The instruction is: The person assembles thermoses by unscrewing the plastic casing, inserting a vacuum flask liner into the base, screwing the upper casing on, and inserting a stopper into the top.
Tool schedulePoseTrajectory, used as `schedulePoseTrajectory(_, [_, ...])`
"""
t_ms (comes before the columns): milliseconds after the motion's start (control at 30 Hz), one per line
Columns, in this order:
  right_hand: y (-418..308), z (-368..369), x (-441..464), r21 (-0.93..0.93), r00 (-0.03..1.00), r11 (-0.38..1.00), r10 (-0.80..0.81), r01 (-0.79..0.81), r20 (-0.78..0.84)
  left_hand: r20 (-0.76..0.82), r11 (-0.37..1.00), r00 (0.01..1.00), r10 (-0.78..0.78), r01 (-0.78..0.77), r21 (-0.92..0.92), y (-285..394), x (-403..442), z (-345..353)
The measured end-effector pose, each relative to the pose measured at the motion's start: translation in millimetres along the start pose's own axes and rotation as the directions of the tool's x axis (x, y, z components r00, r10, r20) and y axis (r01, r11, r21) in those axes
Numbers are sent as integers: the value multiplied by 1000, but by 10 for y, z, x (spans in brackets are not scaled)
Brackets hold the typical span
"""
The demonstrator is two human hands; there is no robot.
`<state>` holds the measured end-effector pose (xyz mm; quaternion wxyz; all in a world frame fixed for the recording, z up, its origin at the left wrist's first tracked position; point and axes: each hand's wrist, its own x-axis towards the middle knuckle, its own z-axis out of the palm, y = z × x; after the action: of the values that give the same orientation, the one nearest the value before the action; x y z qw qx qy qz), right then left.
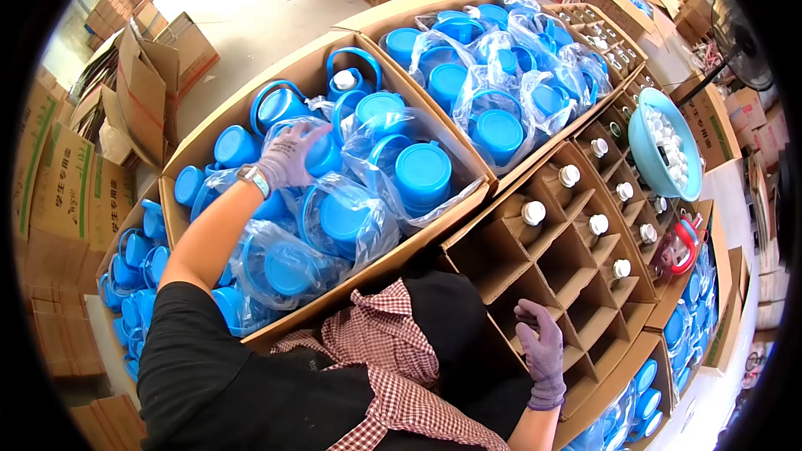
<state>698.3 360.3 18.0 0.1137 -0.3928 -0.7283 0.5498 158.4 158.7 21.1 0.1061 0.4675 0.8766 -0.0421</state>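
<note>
My left hand [292,154], in a light purple glove, reaches into a carton [188,230] of blue plastic jugs. Its fingers are spread over the blue lid [323,156] of one jug; a firm grip cannot be made out. Around it, jugs with loop handles stand close together, several in clear plastic bags [276,263]. My right hand [541,347], gloved the same way, hovers above a carton with cardboard dividers [535,284]. Its fingers are bent and apart, holding nothing. Several white-capped bottles [532,213] stand in that carton's far cells.
A second carton of bagged blue jugs [497,134] adjoins at the back. On the divided cartons to the right rest a light blue basin [652,154] of white caps and a red-handled tool [685,246]. A black fan [739,42] stands beyond; flattened cartons [134,100] lean at left.
</note>
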Motion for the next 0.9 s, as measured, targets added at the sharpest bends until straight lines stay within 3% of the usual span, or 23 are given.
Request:
schedulePoseTrajectory(33, [1, 0, 0, -23, 1000, 1000, 11, -11, 7, 24, 998, 1000, -16, 14, 63, -5, 72, -115])
schedulePoseTrajectory(100, [42, -12, -13, -29, 1000, 999, 29, -29, -12, 219, 978, 957, -193, 204, -30, 81, 176, -650])
schedulePoseTrajectory(167, [83, -33, -3, -32, 998, 998, 48, -49, -37, 38, 955, 998, -57, 66, -288, -556, 581, -657])
schedulePoseTrajectory(233, [73, -45, 17, -21, 997, 998, 62, -63, -48, -241, 953, 941, -237, 178, -245, -362, 750, -954])
schedulePoseTrajectory(333, [164, -17, 85, 3, 997, 999, 55, -55, -51, -330, 942, 894, -302, 332, 38, -292, 1303, -757])
schedulePoseTrajectory(433, [202, 52, 161, -4, 998, 999, 50, -50, -34, -294, 891, 850, -437, 454, -9, -317, 1957, -111])
schedulePoseTrajectory(500, [95, 108, 214, -39, 998, 997, 62, -62, 4, -282, 933, 896, -344, 291, -214, -375, 2151, 229])
schedulePoseTrajectory(533, [54, 127, 241, -56, 997, 996, 66, -65, 25, -172, 938, 929, -328, 298, -178, -347, 2150, 189])
schedulePoseTrajectory(600, [96, 152, 280, -58, 997, 996, 63, -60, 45, -184, 957, 961, -205, 158, -244, -616, 2175, 267])
schedulePoseTrajectory(667, [114, 164, 314, -58, 996, 996, 67, -64, 62, -218, 934, 970, -106, 22, -356, -908, 2133, 241])
schedulePoseTrajectory(700, [118, 156, 323, -57, 995, 996, 75, -71, 64, -405, 941, 913, -41, -101, -323, -1108, 2090, 168])
schedulePoseTrajectory(767, [110, 151, 306, -46, 995, 996, 80, -78, 55, -439, 819, 845, -305, -2, -574, -827, 1281, -293])
schedulePoseTrajectory(833, [72, 119, 290, -40, 996, 997, 68, -65, 56, -408, 935, 871, -273, 140, -326, -1313, 932, -50])
schedulePoseTrajectory(900, [72, 115, 274, -52, 996, 997, 64, -62, 55, -375, 957, 880, -291, 271, -106, -1063, 292, 53])
